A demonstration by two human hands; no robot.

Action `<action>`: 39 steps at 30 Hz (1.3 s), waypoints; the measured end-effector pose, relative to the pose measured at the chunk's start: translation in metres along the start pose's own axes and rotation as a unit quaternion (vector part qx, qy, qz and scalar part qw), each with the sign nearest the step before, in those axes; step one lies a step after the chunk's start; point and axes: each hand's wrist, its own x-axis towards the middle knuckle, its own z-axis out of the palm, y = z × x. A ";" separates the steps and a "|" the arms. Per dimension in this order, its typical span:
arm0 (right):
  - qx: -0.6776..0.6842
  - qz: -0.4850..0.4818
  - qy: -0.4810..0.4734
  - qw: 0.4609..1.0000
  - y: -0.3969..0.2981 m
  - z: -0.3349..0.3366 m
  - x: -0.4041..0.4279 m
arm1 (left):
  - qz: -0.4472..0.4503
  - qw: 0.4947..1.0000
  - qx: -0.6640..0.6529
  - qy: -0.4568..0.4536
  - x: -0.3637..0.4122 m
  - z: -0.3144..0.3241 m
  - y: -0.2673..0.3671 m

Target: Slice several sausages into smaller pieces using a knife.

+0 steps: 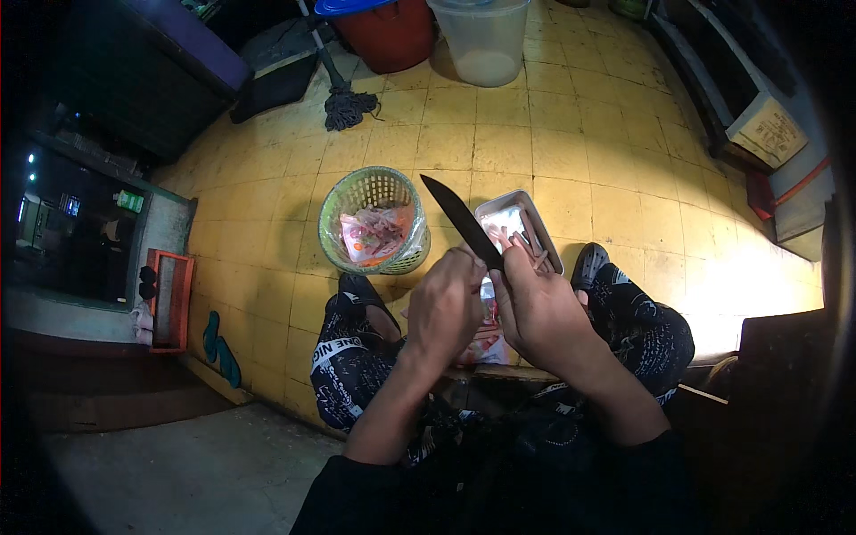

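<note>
My right hand (545, 311) grips a kitchen knife (461, 215) by its handle, the dark blade slanting up and left. Close against the lower blade, my left hand (445, 301) has its fingers curled; whatever they may hold is hidden. Beyond my right hand, a rectangular container (546, 237) holds several thin pinkish sausage-like sticks (528, 231). Below and between the hands lies a printed plastic package (491, 351), partly covered, with more sticks on it. Left of the blade stands a green lattice plastic basket (326, 231) with a clear liner and crumpled plastic wrappers (374, 231) inside.
Yellow tiles (501, 147) cover the floor. Farther off are a mop (348, 103), a red bucket (391, 40) with a blue lid and a translucent bucket (488, 50). Teal flip-flops (224, 351) and an orange rack (187, 301) sit at left. A cardboard box (768, 130) is at right.
</note>
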 end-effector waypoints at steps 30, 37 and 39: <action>0.019 -0.032 0.006 0.999 0.010 0.012 -0.002 | 0.009 0.999 -0.002 -0.037 -0.005 -0.003 -0.005; 0.049 -0.056 0.020 0.997 0.011 0.004 0.000 | 0.035 0.997 0.025 -0.070 -0.004 -0.004 0.001; 0.049 -0.054 0.018 0.997 0.013 0.004 0.001 | 0.033 0.997 0.020 -0.072 -0.005 -0.004 0.002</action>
